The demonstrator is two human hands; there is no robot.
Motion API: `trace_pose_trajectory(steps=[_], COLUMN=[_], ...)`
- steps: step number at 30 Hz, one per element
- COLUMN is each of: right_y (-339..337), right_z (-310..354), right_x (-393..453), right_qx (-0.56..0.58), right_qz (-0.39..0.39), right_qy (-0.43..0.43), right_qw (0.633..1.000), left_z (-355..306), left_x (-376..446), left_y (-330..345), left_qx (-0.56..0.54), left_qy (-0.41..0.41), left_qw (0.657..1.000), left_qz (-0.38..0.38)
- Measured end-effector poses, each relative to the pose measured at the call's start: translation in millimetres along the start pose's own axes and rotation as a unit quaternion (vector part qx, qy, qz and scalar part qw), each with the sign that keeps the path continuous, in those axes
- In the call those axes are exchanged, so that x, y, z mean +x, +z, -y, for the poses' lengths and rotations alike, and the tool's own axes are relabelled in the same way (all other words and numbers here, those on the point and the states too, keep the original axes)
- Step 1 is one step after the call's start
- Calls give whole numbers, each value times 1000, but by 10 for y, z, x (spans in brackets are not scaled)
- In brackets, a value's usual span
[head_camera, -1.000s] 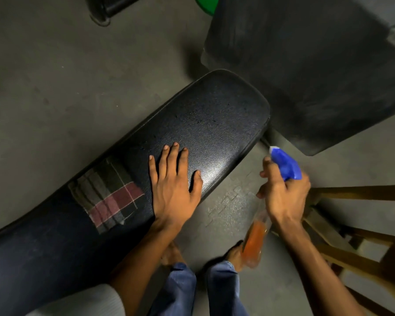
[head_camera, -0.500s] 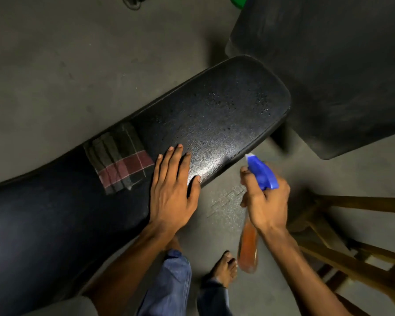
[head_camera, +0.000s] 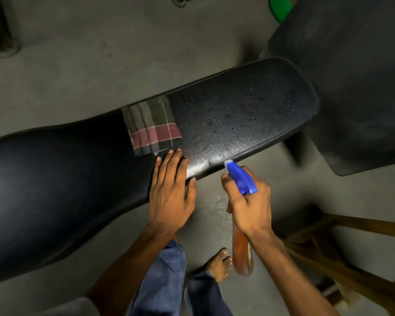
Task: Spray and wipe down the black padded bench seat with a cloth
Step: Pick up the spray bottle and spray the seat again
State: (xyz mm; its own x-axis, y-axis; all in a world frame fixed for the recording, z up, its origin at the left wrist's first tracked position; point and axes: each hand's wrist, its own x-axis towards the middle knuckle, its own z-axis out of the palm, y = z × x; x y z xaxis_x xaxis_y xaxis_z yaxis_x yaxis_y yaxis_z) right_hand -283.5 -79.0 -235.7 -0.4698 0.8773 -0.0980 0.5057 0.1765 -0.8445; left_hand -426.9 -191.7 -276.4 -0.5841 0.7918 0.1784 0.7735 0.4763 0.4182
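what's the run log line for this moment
left hand flat on black padded bench seat | right hand grips blue-headed spray bottle | folded plaid cloth on seat

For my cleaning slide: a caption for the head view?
Right hand aims blue-topped spray bottle at black padded bench seat; left hand rests beside plaid cloth.

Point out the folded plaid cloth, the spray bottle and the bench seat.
plaid cloth (head_camera: 152, 127), head view, on its red band.
spray bottle (head_camera: 241, 177), head view, on its blue trigger head.
bench seat (head_camera: 249, 115), head view, on the wet bare padding.

Glossy grained bench seat (head_camera: 237, 115)
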Motion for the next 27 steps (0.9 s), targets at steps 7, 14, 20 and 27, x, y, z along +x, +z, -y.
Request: trace_pose_trajectory(steps=[7, 14, 20, 27], right_y=[93, 202, 595, 1175], right_z=[-54, -165, 158, 722], right_x=[-251, -381, -687, -921], right_qx=[-9, 3, 15, 36], right_qz=[12, -61, 20, 91], right_qy=[3, 78, 38, -4], right_qw=[1000, 995, 999, 995], left_z=[252, 372, 594, 1124], left_x=[-355, -624, -762, -979], left_y=[-178, -276, -505, -987], left_qx=[13, 4, 3, -22], left_qy=[-51, -68, -74, -136], left_qw=[998, 997, 996, 986], left_qz=[-38, -43, -48, -97])
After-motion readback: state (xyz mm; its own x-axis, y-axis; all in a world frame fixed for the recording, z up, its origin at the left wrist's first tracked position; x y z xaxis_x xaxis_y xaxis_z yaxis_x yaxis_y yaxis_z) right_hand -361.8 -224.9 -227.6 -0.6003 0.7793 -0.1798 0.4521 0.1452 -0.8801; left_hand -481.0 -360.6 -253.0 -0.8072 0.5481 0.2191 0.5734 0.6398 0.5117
